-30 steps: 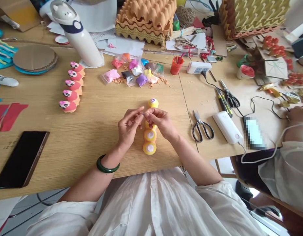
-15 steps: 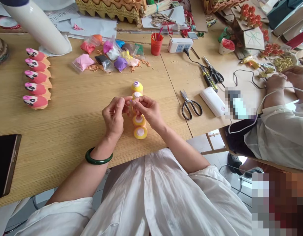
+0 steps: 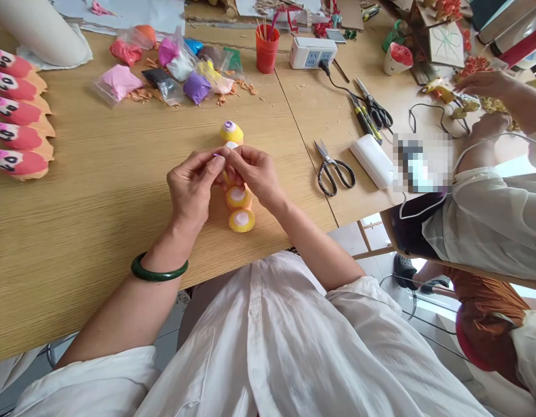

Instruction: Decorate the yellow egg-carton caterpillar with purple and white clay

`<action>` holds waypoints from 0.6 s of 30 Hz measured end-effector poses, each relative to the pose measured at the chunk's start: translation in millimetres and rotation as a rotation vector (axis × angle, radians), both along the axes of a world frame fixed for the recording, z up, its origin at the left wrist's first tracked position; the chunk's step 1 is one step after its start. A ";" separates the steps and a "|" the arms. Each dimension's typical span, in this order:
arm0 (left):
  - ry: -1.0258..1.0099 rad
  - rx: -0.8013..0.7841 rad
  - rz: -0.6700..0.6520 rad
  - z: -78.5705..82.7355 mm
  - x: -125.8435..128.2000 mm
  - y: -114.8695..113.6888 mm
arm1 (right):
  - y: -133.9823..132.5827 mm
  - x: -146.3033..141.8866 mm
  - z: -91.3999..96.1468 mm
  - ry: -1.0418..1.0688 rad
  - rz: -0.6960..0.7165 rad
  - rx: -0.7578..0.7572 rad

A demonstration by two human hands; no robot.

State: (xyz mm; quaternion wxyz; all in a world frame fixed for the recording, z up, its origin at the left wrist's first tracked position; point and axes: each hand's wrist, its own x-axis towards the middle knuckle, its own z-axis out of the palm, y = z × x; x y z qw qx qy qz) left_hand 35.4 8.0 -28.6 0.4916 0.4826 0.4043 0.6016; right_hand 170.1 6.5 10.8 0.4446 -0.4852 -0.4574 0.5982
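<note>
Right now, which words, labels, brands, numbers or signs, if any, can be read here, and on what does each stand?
None can be read.
White power strip: blue panels, any lettering too small to read.
Phone: pixelated, unreadable.
White power bank: no legible mark.
Pale box: green drawn lines, no legible letters.

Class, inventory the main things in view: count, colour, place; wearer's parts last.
domed strip: 1, yellow, centre
painted strip: 1, red, far left
bags: several, multicoloured, upper centre
cup: 1, red, right of bags
power strip: 1, white, upper right
scissors: 2, black handles, right
power bank: 1, white, right
bottle: 1, white, upper left
co-worker's hands: 2, bare, far right
bangle: 1, green, left wrist
left hand: 1, bare, centre, pinching purple bit
right hand: 1, bare, centre
</note>
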 end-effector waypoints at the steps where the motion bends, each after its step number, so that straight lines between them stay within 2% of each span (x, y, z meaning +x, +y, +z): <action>1: 0.018 0.027 0.000 -0.9 -0.7 0.9 | 0.6 -1.4 -1.2 -0.009 0.001 -0.007; 4: 0.050 0.094 0.037 -2.3 -2.3 3.0 | 0.8 -6.0 -4.7 -0.005 -0.029 -0.014; 7: 0.086 0.138 0.084 1.1 -2.4 2.2 | -3.8 -9.5 -3.6 0.032 -0.142 0.016; 11: 0.159 0.099 0.149 10.5 -2.1 -5.4 | -8.8 -9.8 -3.2 -0.040 -0.307 0.070; 14: 0.163 0.067 0.090 9.4 -2.3 -5.6 | -4.8 -4.1 -18.7 -0.129 -0.489 0.182; 16: 0.159 0.066 0.101 3.3 -1.2 0.9 | -0.3 0.4 -36.6 -0.200 -0.610 0.138; 18: 0.161 0.025 0.145 -3.2 0.3 10.0 | 3.5 1.9 -56.0 -0.210 -0.593 0.112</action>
